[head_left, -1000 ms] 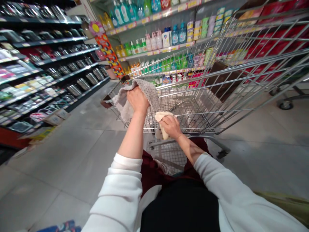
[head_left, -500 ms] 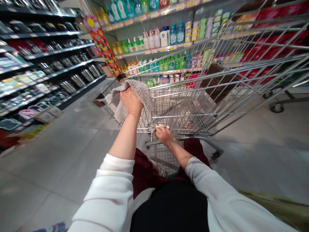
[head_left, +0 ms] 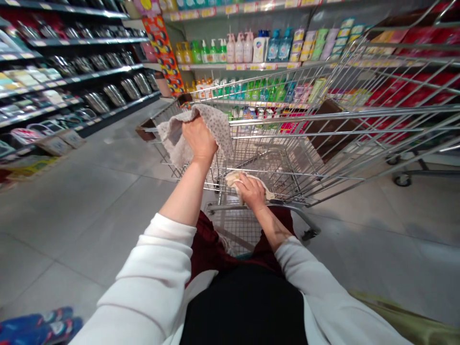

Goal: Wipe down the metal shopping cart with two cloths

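My left hand (head_left: 199, 139) is closed on the top rail of a metal shopping cart (head_left: 323, 143), with a dotted grey cloth (head_left: 215, 127) draped under and around it. Lower down, my right hand (head_left: 250, 191) presses a small cream cloth (head_left: 233, 178) against the cart's wire side near its bottom edge, fingers curled over the cloth. The cart basket holds nothing that I can see. White sleeves cover both my forearms.
Dark shelves (head_left: 72, 72) of metal pots and boxed goods line the left of the aisle. Shelves of soap and detergent bottles (head_left: 244, 48) stand ahead, red packages (head_left: 413, 86) at right. A second cart's wheel (head_left: 400, 179) rests on the grey tiled floor at right.
My right hand with the cream cloth went down the cart's wire side, then came back slightly up and right. The left hand stayed on the rail; the view shifted a little.
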Motion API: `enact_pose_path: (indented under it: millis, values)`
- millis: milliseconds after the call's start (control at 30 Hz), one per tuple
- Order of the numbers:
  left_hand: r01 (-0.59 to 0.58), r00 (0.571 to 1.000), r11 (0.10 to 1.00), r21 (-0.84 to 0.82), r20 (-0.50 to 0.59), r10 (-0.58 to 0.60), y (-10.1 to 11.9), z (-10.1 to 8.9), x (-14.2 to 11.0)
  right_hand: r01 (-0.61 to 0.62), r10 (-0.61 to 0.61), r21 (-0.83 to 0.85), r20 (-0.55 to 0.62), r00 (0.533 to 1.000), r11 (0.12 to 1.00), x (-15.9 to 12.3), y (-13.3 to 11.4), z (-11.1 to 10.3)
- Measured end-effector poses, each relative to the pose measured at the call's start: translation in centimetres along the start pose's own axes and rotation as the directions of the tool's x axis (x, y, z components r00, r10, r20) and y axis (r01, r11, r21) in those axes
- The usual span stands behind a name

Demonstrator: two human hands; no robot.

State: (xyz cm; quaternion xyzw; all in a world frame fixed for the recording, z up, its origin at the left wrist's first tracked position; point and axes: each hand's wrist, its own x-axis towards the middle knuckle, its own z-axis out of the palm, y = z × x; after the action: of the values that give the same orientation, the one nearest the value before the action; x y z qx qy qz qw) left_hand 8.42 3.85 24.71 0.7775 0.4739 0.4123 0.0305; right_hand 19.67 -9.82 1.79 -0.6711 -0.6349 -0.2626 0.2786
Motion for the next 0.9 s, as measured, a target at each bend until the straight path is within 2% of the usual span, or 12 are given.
enact_pose_path:
  millis: [133,267,333,400,467,533,633,767,900]
  values:
    - [-0.003,1.000,1.000,-0.011,0.005,0.003,0.0,0.1,0.2,0.016,-0.016,0.004,0.167,0.986,1.000,-2.2,-1.0,1.9]
    - [0.017,0.999,0.998,-0.064,0.033,-0.015,-0.2,0.2,0.3,-0.043,0.046,-0.014,0.296,0.954,0.999,-2.2,-1.3,1.6]
    - [0.026,0.999,0.997,-0.068,0.028,-0.024,-0.2,0.3,0.3,-0.041,0.042,-0.008,0.269,0.962,0.999,-1.6,-1.0,0.7]
    - [0.023,1.000,0.999,-0.035,0.005,-0.023,-0.2,0.3,0.3,-0.068,0.069,-0.012,0.143,0.987,0.998,-1.0,-0.3,-0.6]
    - [0.026,1.000,1.000,-0.006,-0.017,-0.026,-0.1,0.4,0.2,-0.117,0.117,-0.021,-0.007,0.993,0.993,-0.5,0.5,-1.8]
    - [0.037,0.999,0.999,-0.008,-0.020,-0.037,0.0,0.4,0.1,-0.136,0.135,-0.019,-0.059,0.989,0.991,-0.1,1.4,-2.6]
    - [0.053,0.999,0.998,-0.033,0.009,-0.052,0.0,0.5,0.1,-0.121,0.121,-0.005,0.055,0.991,0.993,-0.3,2.0,-2.4]
    - [0.036,0.999,0.995,-0.098,0.035,-0.033,-0.2,0.7,0.4,-0.120,0.117,0.003,0.209,0.971,0.993,-2.2,1.3,-0.3]
    - [0.023,1.000,0.994,-0.107,0.006,-0.023,-0.3,0.8,0.6,-0.135,0.133,-0.003,0.198,0.971,0.991,-3.5,0.7,0.8]
